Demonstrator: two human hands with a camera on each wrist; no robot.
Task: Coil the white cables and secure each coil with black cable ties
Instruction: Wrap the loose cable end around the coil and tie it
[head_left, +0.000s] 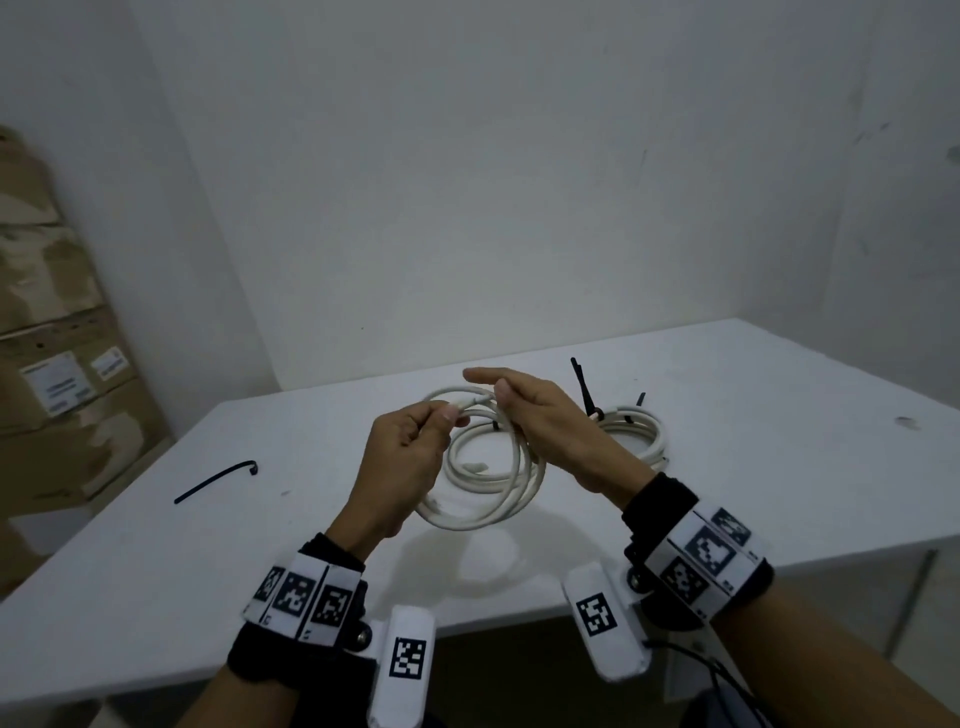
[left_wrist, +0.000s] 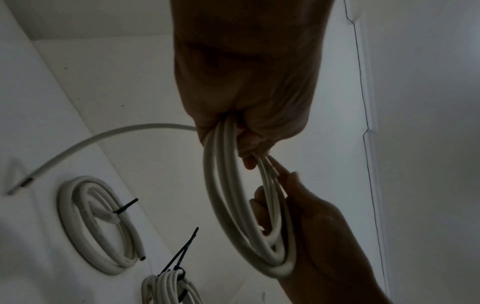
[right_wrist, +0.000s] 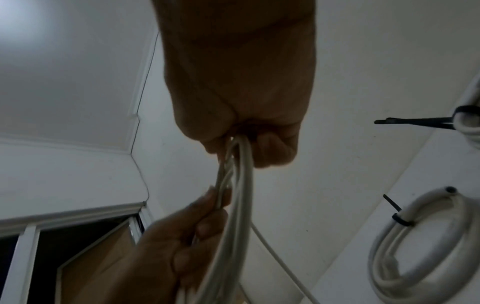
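A loose coil of white cable (head_left: 493, 483) hangs above the white table (head_left: 753, 493) between both hands. My left hand (head_left: 448, 415) pinches several strands on the coil's left side; in the left wrist view that hand (left_wrist: 244, 148) grips the loops (left_wrist: 223, 195), and one free cable end (left_wrist: 78, 144) arcs away to the left. My right hand (head_left: 498, 392) curls round the strands on the far right side with its index finger stretched out; the right wrist view shows this hand (right_wrist: 249, 152) closed round the strands (right_wrist: 241, 195). A loose black cable tie (head_left: 218, 480) lies on the table at the left.
Two tied coils (head_left: 639, 428) lie behind my right hand, their black tie tails (head_left: 582, 387) sticking up. Both show on the table in the left wrist view, one thick coil (left_wrist: 98, 226) and one thinner (left_wrist: 168, 288). Cardboard boxes (head_left: 52, 338) stand left of the table.
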